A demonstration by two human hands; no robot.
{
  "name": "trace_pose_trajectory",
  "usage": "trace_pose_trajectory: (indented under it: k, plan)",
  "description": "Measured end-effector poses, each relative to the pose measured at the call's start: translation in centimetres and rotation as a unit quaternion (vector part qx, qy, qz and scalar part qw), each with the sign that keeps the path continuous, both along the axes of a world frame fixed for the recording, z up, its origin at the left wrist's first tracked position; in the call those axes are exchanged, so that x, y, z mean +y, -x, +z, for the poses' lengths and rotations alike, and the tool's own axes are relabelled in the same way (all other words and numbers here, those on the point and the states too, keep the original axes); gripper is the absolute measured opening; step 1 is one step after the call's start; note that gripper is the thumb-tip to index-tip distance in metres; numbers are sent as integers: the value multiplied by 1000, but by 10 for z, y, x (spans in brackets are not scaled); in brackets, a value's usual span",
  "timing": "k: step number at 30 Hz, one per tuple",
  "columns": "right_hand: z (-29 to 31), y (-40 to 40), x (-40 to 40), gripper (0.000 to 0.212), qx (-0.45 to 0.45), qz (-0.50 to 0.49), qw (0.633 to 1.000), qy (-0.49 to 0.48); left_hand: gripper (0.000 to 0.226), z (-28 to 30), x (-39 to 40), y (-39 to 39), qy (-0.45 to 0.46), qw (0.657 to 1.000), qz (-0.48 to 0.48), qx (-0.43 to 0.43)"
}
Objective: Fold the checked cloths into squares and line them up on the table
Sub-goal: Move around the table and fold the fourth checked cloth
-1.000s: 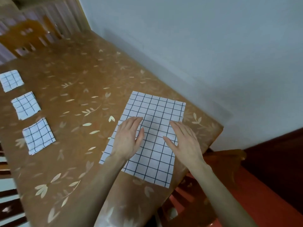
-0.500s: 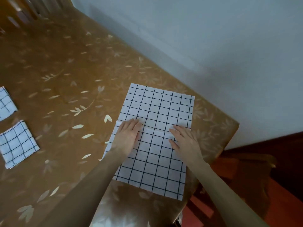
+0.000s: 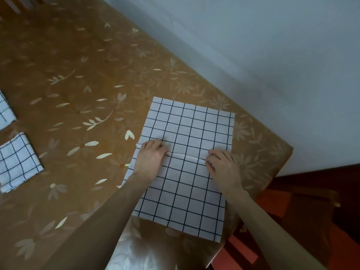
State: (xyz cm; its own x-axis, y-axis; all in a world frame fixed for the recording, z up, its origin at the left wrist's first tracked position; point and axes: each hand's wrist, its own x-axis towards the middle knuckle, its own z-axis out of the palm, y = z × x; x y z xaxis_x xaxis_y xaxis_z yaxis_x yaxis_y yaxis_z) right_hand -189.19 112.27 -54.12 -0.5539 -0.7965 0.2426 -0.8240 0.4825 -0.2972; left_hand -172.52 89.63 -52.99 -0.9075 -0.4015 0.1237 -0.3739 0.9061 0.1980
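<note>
A white checked cloth (image 3: 187, 131) lies spread out flat near the table's right end. My left hand (image 3: 150, 155) and my right hand (image 3: 223, 165) sit on its middle line, one near each side edge. The fingers of both are curled and pinch the fabric. A low raised ridge of cloth runs between them. Two folded checked squares lie at the left edge of view, one nearer (image 3: 17, 162) and one farther (image 3: 4, 112), partly cut off.
The table (image 3: 81, 94) wears a brown cover printed with pale leaves. A grey wall (image 3: 272, 45) runs along its far right side. A wooden chair (image 3: 311, 201) and red floor lie past the table's right end.
Both hands went from lying flat on the cloth to curling their fingers and pinching up a ridge across its middle. The view swung right, so the folded squares slid toward the left edge.
</note>
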Motion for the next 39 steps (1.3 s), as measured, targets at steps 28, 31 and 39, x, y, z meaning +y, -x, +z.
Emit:
trace_pose_trajectory:
  k: [28, 31, 39]
  plan:
    - [127, 40, 3, 10, 63, 50, 997, 8, 31, 137, 8, -87, -35, 984, 162, 56]
    - [140, 41, -18, 5, 79, 47, 996, 17, 43, 147, -8, -90, -36, 982, 176, 52]
    - [186, 31, -43, 26, 57, 21, 987, 148, 31, 197, -30, -95, 29, 967, 168, 192]
